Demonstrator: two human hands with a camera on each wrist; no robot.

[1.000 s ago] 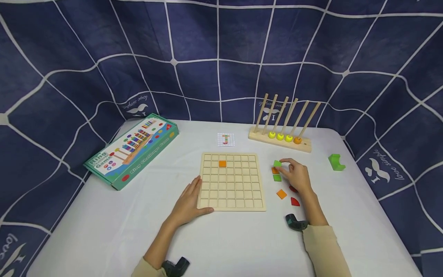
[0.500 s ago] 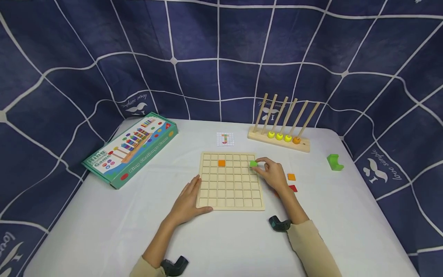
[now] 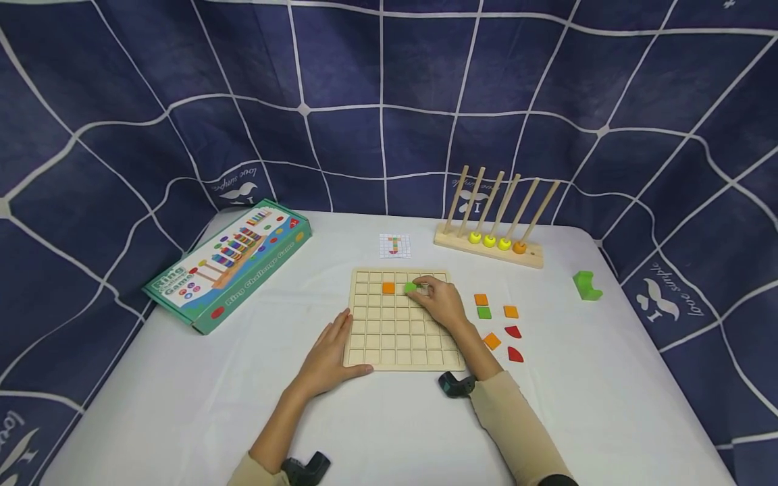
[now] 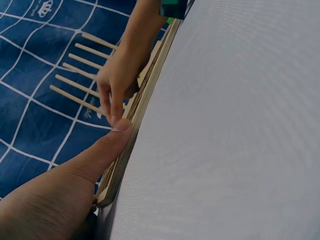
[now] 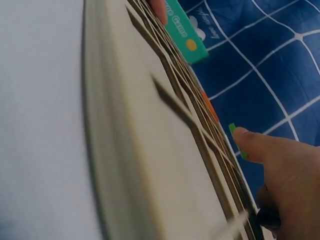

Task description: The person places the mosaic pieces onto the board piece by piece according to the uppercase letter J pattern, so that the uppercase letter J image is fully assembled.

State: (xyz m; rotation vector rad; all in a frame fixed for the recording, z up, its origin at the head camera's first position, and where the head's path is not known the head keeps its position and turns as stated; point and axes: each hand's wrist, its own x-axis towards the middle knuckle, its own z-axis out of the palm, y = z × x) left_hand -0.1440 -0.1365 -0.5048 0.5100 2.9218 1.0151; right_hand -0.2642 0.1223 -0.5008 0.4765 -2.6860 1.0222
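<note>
A wooden grid board [image 3: 396,335] lies flat on the white table. My left hand [image 3: 328,354] steadies its lower left corner, fingers extended along the left side and thumb [image 4: 107,147] on the front edge. Between thumb and fingertips, my right hand [image 3: 442,302] pinches a green square tile [image 3: 410,288] over the board's upper part. In the right wrist view the green tile [image 5: 232,128] is seen edge-on, above the grid. An orange square tile [image 3: 388,288] sits in a second-row cell, just left of the pinched tile.
Right of the board lie loose tiles: a green square [image 3: 484,312], several orange squares [image 3: 511,312] and red quarter-rounds [image 3: 515,354]. Behind stand a pattern card [image 3: 395,246] and a peg rack [image 3: 489,250]. A game box [image 3: 231,263] lies left, a green notched block [image 3: 587,285] right.
My right hand has picked up the green tile from the loose tiles and carried it left over the board, close to the orange tile. My left hand stays in place.
</note>
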